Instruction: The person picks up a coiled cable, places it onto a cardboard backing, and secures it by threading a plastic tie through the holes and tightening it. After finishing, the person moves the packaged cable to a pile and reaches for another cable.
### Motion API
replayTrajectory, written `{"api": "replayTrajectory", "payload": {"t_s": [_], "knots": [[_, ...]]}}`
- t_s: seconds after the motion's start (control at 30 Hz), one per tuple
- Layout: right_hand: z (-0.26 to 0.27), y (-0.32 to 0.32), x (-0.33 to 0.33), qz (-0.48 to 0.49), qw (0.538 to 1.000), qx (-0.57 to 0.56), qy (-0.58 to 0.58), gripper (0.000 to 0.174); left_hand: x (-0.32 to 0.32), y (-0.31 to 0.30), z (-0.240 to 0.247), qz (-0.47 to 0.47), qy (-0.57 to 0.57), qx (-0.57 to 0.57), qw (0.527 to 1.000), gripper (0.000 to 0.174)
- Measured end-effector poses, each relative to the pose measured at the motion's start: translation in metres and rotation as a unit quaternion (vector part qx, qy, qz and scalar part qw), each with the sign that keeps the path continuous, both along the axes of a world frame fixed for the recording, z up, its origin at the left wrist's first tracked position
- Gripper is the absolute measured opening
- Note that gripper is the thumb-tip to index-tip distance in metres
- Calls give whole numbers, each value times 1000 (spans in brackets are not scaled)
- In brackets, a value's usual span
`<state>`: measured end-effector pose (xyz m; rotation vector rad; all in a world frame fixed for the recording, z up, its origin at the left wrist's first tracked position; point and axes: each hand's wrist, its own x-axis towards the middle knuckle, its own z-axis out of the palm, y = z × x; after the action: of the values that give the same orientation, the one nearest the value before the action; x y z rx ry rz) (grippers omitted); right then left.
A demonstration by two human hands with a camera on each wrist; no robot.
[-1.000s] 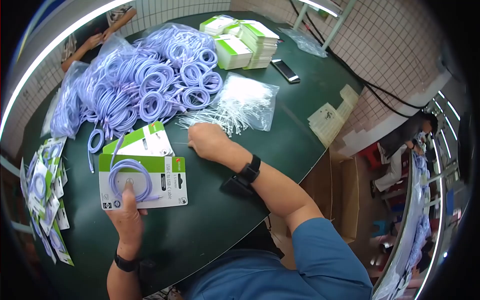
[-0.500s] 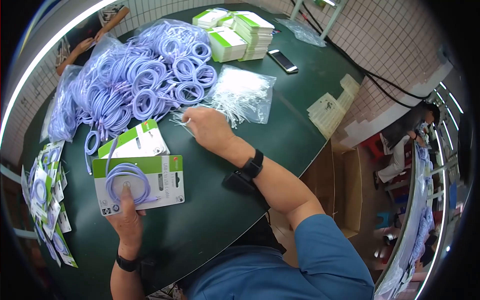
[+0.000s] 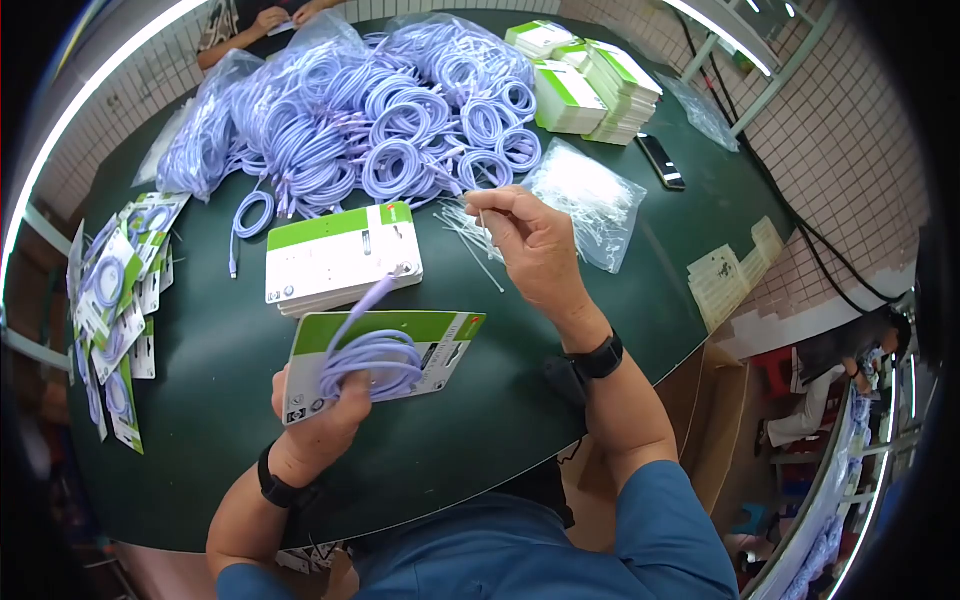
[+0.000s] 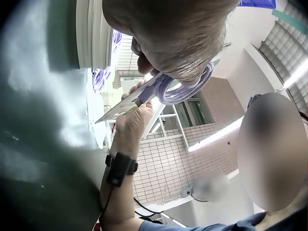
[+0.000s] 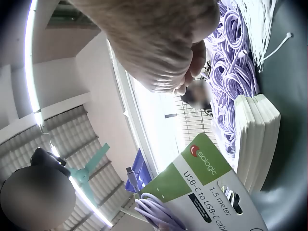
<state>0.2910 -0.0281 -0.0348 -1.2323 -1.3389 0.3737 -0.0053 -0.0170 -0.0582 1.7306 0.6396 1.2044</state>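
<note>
In the head view my left hand (image 3: 325, 415) grips a green and white packaging card (image 3: 305, 360), its thumb over a coiled lilac USB cable (image 3: 375, 365) that lies against the card. One cable end sticks up past the card's top edge. My right hand (image 3: 540, 250) pinches a thin white cable tie (image 3: 482, 218) between thumb and fingertips, above the loose ties at the mouth of a clear bag of cable ties (image 3: 590, 195). The card's printed face, tilted, shows in the right wrist view. Behind it on the table sits a short stack of cards (image 3: 340, 255).
A big heap of coiled lilac cables (image 3: 390, 120) covers the table's far side. Carded cables (image 3: 120, 290) pile up at the left. Taller card stacks (image 3: 610, 95) and a phone (image 3: 661, 162) stand at the back right. Across the table are another person's hands (image 3: 275, 18).
My right hand has risen from the loose ties with a cable tie in its fingertips. My left hand has tilted the card and cable and brought them nearer my body, off the card stack.
</note>
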Motion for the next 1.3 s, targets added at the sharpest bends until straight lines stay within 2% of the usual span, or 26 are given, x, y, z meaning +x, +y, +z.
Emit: {"api": "replayTrajectory", "payload": {"t_s": [0.1,0.13,0.23,0.27,0.37,0.53,0.67,0.77,1.03,1.3], "knots": [[3,-3,-11,36,998,46,-17,20,-4,7,1,-24,74,259,963,39],[5,-5,-13,54,997,50,-30,20,-5,8,4,-21,81,254,963,39],[12,-11,-18,91,993,55,-52,20,-5,6,18,-147,60,291,944,42],[15,-13,-20,94,991,62,-79,20,-5,5,20,-146,64,287,945,42],[17,-15,-23,99,983,75,-132,22,-2,1,23,-180,93,374,905,46],[16,-16,-26,130,978,94,-132,23,0,-3,22,-181,85,406,892,48],[17,-17,-26,158,973,98,-135,24,-3,-3,31,-184,121,407,887,38],[17,-19,-28,184,972,78,-123,25,-4,0,24,-167,95,424,885,47],[12,-18,-31,194,972,76,-107,29,-8,1,19,-156,91,427,886,46],[6,-20,-29,227,970,-40,73,21,-7,0,18,-150,83,430,887,43]]}}
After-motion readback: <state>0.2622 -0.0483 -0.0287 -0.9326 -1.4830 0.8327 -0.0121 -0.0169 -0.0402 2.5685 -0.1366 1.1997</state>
